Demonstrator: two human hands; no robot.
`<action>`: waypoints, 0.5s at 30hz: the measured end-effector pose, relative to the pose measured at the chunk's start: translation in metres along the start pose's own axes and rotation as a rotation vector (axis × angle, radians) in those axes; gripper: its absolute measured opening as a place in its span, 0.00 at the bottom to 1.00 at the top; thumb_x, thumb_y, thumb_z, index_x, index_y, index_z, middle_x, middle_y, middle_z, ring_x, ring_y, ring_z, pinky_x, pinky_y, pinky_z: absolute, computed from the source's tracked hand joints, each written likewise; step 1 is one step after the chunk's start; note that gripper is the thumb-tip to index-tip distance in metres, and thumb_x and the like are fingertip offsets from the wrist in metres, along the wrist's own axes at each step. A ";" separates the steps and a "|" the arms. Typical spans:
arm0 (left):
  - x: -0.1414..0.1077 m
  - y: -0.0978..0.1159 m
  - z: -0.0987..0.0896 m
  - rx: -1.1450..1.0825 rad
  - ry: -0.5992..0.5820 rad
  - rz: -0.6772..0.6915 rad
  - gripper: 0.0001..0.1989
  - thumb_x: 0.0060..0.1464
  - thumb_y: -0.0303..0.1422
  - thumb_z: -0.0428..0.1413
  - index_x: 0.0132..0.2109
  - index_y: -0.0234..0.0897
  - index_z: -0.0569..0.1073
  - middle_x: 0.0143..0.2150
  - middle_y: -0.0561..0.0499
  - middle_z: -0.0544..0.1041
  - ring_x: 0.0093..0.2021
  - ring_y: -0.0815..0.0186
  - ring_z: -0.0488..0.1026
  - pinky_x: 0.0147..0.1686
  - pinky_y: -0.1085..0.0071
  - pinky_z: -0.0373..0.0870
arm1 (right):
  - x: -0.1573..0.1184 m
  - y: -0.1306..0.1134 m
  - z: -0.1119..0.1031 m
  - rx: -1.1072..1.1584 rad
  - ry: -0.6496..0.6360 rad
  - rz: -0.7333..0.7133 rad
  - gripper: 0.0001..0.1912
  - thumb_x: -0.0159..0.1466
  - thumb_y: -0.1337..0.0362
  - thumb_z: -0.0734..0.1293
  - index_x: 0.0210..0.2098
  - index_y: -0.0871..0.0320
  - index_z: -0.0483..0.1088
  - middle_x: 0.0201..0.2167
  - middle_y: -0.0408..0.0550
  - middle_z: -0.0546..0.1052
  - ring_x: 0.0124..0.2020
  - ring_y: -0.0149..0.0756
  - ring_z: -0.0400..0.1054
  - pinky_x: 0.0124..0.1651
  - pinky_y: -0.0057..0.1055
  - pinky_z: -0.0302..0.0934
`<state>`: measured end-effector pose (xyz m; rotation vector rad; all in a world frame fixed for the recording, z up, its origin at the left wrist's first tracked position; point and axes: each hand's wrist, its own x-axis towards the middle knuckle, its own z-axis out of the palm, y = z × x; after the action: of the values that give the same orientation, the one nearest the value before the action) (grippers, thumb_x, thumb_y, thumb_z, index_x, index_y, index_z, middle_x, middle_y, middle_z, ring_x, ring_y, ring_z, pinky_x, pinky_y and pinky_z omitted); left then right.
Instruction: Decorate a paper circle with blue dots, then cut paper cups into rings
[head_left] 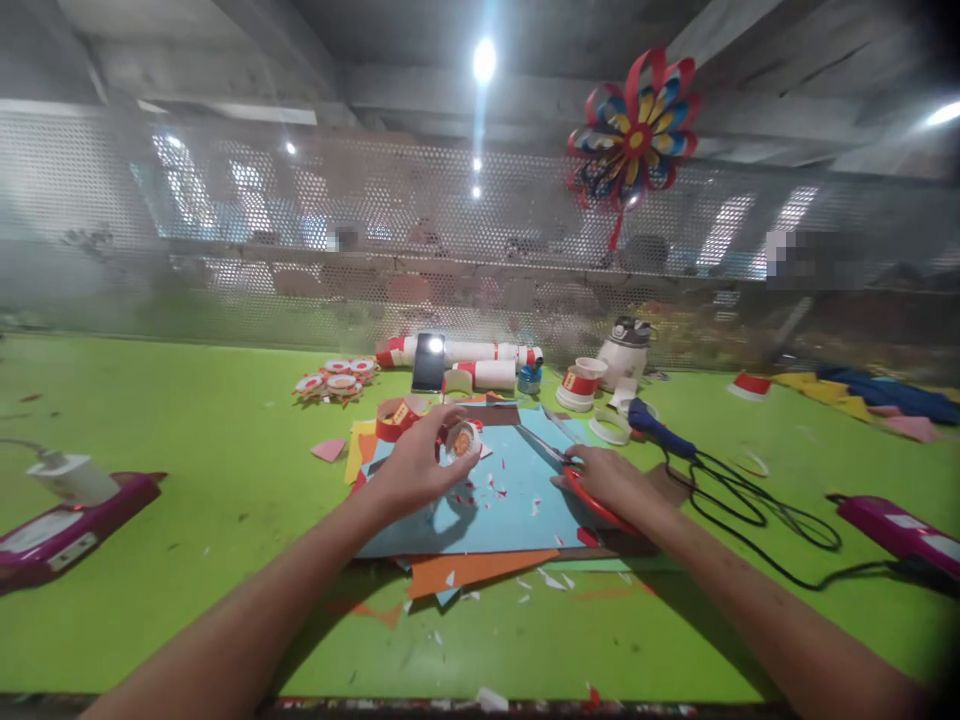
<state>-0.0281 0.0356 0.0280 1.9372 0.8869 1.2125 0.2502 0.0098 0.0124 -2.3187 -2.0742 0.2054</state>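
My left hand [420, 462] is curled round a small white round paper piece [463, 440], like a cut cup end with an orange middle. It is held above a light blue paper sheet [480, 535] strewn with red and white snippets. On the right, my right hand [609, 478] grips scissors [600, 506] by their red handles. Their blades point up and left, spread apart, away from the white piece. Just behind my left hand stands a red paper ring [394, 420]. Orange sheets [472, 572] stick out under the blue one.
At the back are a phone [429, 362], white paper rolls [484, 375], a red-and-white cup [577, 388] and several flower-like pieces [341, 382]. To the right lie a blue-handled tool [660, 428] with a looping black cord and a purple power strip [900, 532]. Another power strip [71, 535] lies left.
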 end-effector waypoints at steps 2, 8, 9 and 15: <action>-0.001 -0.001 0.000 0.127 0.004 0.036 0.17 0.51 0.36 0.62 0.47 0.39 0.73 0.37 0.48 0.74 0.42 0.57 0.71 0.47 0.61 0.64 | 0.001 0.002 -0.002 0.002 -0.020 -0.026 0.21 0.68 0.53 0.64 0.55 0.59 0.68 0.51 0.53 0.74 0.49 0.42 0.71 0.52 0.47 0.66; 0.001 -0.007 -0.003 0.463 -0.052 0.050 0.14 0.51 0.35 0.59 0.45 0.39 0.73 0.41 0.44 0.75 0.47 0.51 0.70 0.51 0.56 0.62 | 0.006 0.012 -0.005 0.021 -0.095 -0.184 0.27 0.66 0.51 0.63 0.60 0.59 0.67 0.54 0.61 0.75 0.53 0.51 0.71 0.50 0.40 0.64; 0.004 -0.008 -0.005 0.513 -0.063 0.031 0.13 0.51 0.36 0.58 0.45 0.39 0.73 0.42 0.44 0.76 0.48 0.51 0.70 0.51 0.56 0.63 | 0.008 0.014 -0.004 0.022 -0.097 -0.199 0.27 0.66 0.52 0.63 0.60 0.59 0.66 0.55 0.61 0.75 0.54 0.52 0.70 0.50 0.39 0.64; 0.014 -0.004 -0.053 0.803 -0.094 -0.197 0.11 0.53 0.40 0.58 0.38 0.36 0.76 0.39 0.43 0.78 0.42 0.52 0.73 0.42 0.60 0.67 | 0.010 0.018 0.004 0.004 -0.050 -0.219 0.25 0.69 0.56 0.57 0.60 0.60 0.66 0.55 0.61 0.75 0.54 0.52 0.71 0.49 0.38 0.63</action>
<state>-0.0735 0.0590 0.0492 2.3960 1.6412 0.6776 0.2686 0.0172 0.0057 -2.0824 -2.3267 0.2629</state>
